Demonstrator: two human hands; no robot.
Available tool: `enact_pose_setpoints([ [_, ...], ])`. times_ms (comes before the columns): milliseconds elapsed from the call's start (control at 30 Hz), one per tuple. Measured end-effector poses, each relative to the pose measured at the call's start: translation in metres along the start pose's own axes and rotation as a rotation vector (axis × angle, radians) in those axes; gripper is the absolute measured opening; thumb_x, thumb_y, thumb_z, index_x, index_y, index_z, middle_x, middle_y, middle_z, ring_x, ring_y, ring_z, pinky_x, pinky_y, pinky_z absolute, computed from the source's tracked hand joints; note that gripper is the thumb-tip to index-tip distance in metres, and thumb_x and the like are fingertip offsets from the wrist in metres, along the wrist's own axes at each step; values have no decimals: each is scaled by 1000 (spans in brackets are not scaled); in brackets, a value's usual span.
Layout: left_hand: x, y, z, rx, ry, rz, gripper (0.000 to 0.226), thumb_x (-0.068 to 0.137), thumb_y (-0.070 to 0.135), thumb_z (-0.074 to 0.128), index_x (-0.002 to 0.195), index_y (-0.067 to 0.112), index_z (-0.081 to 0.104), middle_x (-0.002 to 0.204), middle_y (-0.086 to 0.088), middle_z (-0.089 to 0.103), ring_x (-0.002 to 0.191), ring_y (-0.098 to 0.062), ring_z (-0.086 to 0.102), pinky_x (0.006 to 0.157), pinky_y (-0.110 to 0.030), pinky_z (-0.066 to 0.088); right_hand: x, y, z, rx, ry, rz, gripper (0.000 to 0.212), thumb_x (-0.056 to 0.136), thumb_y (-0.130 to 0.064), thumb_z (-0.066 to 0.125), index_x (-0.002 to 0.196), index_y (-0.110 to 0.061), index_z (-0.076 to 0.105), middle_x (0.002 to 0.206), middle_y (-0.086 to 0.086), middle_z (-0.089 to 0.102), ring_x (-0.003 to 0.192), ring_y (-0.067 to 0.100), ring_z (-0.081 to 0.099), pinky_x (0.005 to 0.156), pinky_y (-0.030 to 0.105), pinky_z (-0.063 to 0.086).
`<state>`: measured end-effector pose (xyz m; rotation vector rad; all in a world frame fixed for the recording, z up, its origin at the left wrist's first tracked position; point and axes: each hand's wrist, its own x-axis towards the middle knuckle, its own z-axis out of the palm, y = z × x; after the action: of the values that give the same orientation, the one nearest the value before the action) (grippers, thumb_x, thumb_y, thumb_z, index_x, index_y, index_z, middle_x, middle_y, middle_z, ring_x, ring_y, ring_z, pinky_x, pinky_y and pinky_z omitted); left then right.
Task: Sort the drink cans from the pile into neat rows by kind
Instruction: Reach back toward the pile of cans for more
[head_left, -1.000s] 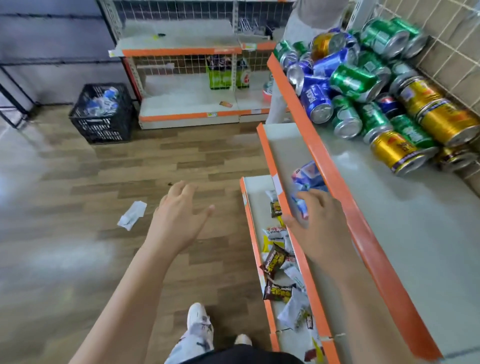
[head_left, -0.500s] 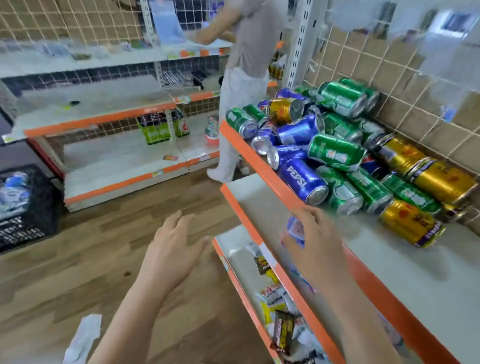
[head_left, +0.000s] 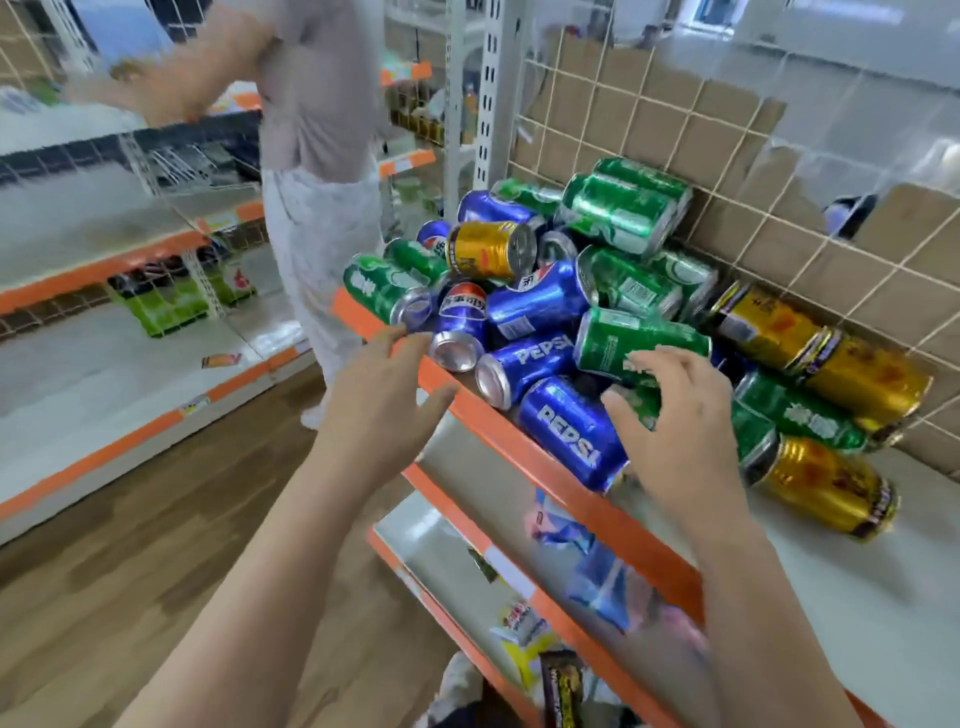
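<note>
A loose pile of drink cans lies on its side on the top shelf (head_left: 857, 613) against a wire grid. Blue Pepsi cans (head_left: 569, 434) lie at the front, green cans (head_left: 631, 340) in the middle and back, gold cans (head_left: 828, 483) to the right. My right hand (head_left: 670, 431) hovers over the front of the pile with fingers spread, touching or nearly touching a green can, holding nothing. My left hand (head_left: 382, 410) is open at the shelf's orange edge (head_left: 498, 421), just in front of a blue can's end.
Another person (head_left: 322, 171) stands close behind the pile's left end, reaching toward the far shelves. Lower shelves beneath my arms hold snack packets (head_left: 563, 680) and a blue wrapper (head_left: 587, 561). Wooden floor lies to the left, with more orange-edged shelving (head_left: 104, 270) beyond.
My view has risen and closed in on the pile. Both hands have moved up and forward; the right hand now reaches over the cans, the left reaches the shelf edge.
</note>
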<state>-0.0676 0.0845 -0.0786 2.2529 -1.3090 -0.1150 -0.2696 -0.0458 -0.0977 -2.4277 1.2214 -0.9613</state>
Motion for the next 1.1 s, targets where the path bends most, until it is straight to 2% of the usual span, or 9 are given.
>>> enact_pose_setpoints([
  [167,72,19,14,-19,-4,191,55,88,33,60,137,14,45,140,-9,42,131,-25,35,106,-29,25,34,20,3,-105,92,188,43,85,-31,65,122,-11,56,126,16,48,122,32,36,102,31,21],
  [300,110,43,30,-89,-78,338,55,89,28,61,138,15,42,139,-7,41,130,-24,33,104,-24,22,48,27,-2,46,0,361,53,89,-38,58,136,-21,42,136,6,40,127,22,36,99,30,28],
  [433,138,62,45,-101,-232,478,58,89,21,59,142,15,36,143,-8,37,133,-25,31,106,-27,25,50,32,-8,174,-79,492,61,88,-47,54,141,-28,31,145,-3,37,132,17,34,94,26,27],
  [633,166,72,55,192,-470,601,88,81,16,64,150,20,8,153,-17,15,140,-31,15,111,-37,22,53,31,-7,192,-123,612,74,73,-66,46,136,-28,38,118,-8,50,109,14,48,85,30,36],
  [733,174,74,56,152,-438,584,86,81,15,63,150,18,11,138,-16,37,127,-33,34,99,-39,36,54,26,-6,285,-18,644,67,69,-71,56,122,-32,47,118,-7,57,110,18,55,89,37,47],
  [800,178,75,54,103,-412,587,87,80,19,67,149,17,14,134,-13,43,123,-32,41,94,-39,40,58,18,-2,339,65,633,61,68,-63,59,119,-31,48,113,-10,56,108,14,55,85,29,46],
  [900,181,73,51,71,-400,600,91,80,23,71,149,13,13,137,-13,44,124,-32,42,96,-38,39,67,1,4,328,159,580,71,66,-56,62,128,-25,47,122,-10,51,111,6,48,89,19,37],
  [1000,180,71,45,16,-415,616,93,81,23,72,149,11,10,143,-14,39,128,-31,39,99,-34,36,73,-14,7,307,234,533,73,66,-51,68,130,-23,46,115,-15,52,104,-2,49,87,5,35],
  [1100,178,67,35,-43,-422,618,92,82,26,71,150,11,11,148,-12,33,133,-29,34,103,-33,33,75,-25,6,246,329,526,75,68,-42,76,132,-20,44,120,-11,51,111,3,46,90,5,34],
])
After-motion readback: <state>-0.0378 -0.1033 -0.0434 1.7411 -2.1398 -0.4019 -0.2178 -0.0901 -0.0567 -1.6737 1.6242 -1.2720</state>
